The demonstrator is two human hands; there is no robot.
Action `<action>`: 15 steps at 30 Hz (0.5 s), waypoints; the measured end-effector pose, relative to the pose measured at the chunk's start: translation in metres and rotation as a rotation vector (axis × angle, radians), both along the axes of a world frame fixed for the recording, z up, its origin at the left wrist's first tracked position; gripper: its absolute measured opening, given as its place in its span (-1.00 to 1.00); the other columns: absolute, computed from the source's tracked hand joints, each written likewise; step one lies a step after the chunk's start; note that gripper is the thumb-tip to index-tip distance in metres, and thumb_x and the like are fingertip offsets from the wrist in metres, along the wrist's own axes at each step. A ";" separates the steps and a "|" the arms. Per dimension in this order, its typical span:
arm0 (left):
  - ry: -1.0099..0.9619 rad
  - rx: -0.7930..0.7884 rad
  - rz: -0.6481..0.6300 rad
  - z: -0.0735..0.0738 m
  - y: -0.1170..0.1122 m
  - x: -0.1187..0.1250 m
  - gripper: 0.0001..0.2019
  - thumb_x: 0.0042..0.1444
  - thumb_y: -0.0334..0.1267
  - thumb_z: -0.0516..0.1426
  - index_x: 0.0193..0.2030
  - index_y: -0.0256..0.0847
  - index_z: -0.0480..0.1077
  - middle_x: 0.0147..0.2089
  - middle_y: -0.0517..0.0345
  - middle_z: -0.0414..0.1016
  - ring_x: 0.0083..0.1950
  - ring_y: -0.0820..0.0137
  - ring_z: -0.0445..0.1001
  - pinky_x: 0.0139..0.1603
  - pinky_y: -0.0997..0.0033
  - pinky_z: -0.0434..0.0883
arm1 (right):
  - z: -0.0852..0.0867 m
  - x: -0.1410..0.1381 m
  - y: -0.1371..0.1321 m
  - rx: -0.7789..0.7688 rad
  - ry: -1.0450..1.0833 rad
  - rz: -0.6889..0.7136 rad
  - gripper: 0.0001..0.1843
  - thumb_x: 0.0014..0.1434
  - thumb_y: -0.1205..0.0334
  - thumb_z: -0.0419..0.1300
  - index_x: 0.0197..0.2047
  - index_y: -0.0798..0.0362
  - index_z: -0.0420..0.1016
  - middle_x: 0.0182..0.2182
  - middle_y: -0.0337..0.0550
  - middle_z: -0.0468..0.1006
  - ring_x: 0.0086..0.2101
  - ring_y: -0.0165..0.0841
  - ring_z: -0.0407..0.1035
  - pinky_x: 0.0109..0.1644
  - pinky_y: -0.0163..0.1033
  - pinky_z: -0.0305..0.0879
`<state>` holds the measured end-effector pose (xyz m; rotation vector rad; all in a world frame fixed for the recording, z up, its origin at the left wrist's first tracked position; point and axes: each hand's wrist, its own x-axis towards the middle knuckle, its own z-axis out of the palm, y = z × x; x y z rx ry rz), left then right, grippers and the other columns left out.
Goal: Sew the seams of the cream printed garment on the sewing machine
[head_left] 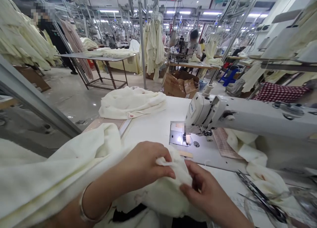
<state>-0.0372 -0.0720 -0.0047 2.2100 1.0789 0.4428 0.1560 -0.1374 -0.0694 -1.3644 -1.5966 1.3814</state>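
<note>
Left hand (148,162) and right hand (204,185) pinch cream fabric (163,195) near the tabletop's (146,132) front edge, clear of the presser foot (184,139), seemingly unfinished.

Cream fabric (99,158) cropped at left and bottom edges. Left hand (153,160): some fingers hidden by the cream fabric. Right hand (201,185): some fingertips partly out of sight; its forearm (230,208) cut off at bottom. Sewing machine (237,115) runs off right edge, label (192,105) too small to read. Standing person (53,34), left: head pixelated. Clear item (300,198), lower right: blurry, can't tell what.
</note>
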 end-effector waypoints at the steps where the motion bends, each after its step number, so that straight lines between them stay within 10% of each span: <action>1: -0.033 -0.011 -0.034 0.003 -0.003 -0.001 -0.89 -0.06 -0.26 0.27 -0.42 -0.18 0.42 -0.42 0.30 0.42 -0.35 0.46 0.39 -0.34 0.52 0.27 | 0.002 0.001 -0.008 -0.039 0.032 0.026 -0.30 0.00 0.36 0.08 0.23 0.01 0.05 -0.36 -0.25 0.47 -0.45 -0.43 0.34 -0.41 -0.38 0.26; 4: -0.174 0.019 -0.102 0.004 -0.014 0.000 -0.94 0.02 -0.37 0.21 -0.44 -0.21 0.41 -0.36 0.26 0.41 -0.33 0.51 0.38 -0.32 0.58 0.29 | 0.004 0.008 -0.025 -0.034 -0.075 0.042 -0.01 -0.09 0.41 0.15 0.34 -0.11 -0.27 -0.14 -0.15 0.46 -0.29 -0.36 0.40 -0.20 -0.27 0.35; 9: -0.265 0.424 0.004 -0.009 -0.033 0.011 -0.88 0.14 -0.39 0.07 -0.33 -0.24 0.43 -0.43 0.17 0.38 -0.41 0.46 0.35 -0.38 0.48 0.31 | 0.010 0.014 -0.033 0.052 -0.165 0.109 -0.04 -0.05 0.27 0.23 0.33 -0.17 -0.19 0.02 -0.11 0.37 -0.11 -0.23 0.37 -0.08 -0.18 0.33; 15: -0.397 0.750 0.208 -0.024 -0.044 0.024 -0.88 0.12 -0.44 0.07 -0.29 -0.18 0.40 -0.41 0.15 0.36 -0.38 0.42 0.29 -0.39 0.42 0.30 | 0.024 0.007 -0.044 0.140 -0.171 0.109 -0.17 0.03 0.13 0.23 0.31 -0.16 -0.07 -0.27 -0.17 0.50 -0.35 -0.28 0.42 -0.27 -0.24 0.40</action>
